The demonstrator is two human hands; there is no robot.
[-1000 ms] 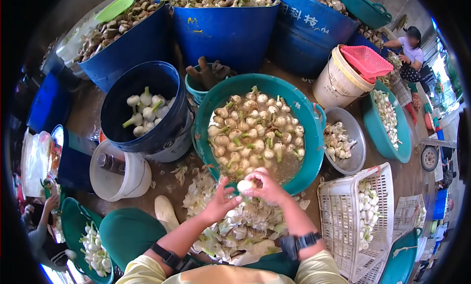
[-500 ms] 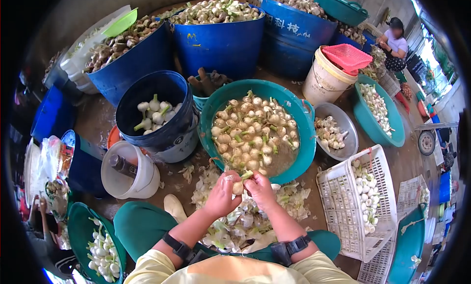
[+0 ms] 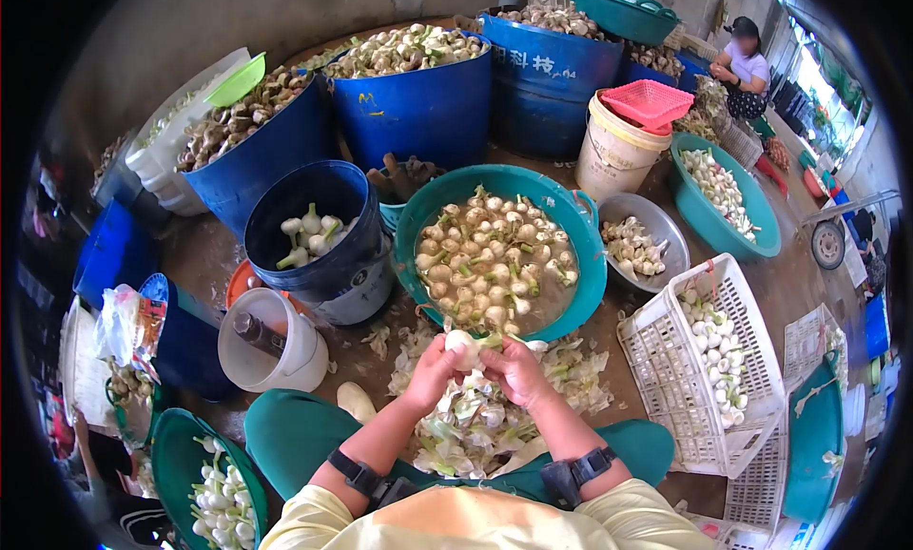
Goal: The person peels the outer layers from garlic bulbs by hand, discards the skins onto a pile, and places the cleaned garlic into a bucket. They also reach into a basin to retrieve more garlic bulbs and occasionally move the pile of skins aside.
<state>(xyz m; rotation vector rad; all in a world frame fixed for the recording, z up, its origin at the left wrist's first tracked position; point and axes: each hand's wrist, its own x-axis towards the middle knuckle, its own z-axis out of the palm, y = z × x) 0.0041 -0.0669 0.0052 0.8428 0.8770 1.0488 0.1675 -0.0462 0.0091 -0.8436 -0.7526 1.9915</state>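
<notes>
Between my two hands is a garlic bulb (image 3: 463, 349), its exposed side white and smooth. My left hand (image 3: 434, 369) wraps round the bulb from the left. On the right, my right hand (image 3: 514, 369) pinches the green stem end, its thumb and fingers close together. Just beyond them sits a green basin (image 3: 595, 265) of cloudy water with many brownish, unpeeled garlic bulbs (image 3: 495, 255) in it. Below my hands, a heap of torn garlic skins (image 3: 475, 426) lies on the floor between my knees.
A dark blue bucket (image 3: 323, 274) with white peeled bulbs and a white bucket (image 3: 295, 350) holding a bottle stand left. Right are a metal bowl (image 3: 670, 255) and a white crate (image 3: 666, 398) of bulbs. Big blue tubs (image 3: 418, 113) stand behind. A person (image 3: 742, 70) sits far right.
The bulb now shows a clean white face where it looked yellowish-brown before. My hands have shifted slightly, still together on it. The whole view has tilted a little.
</notes>
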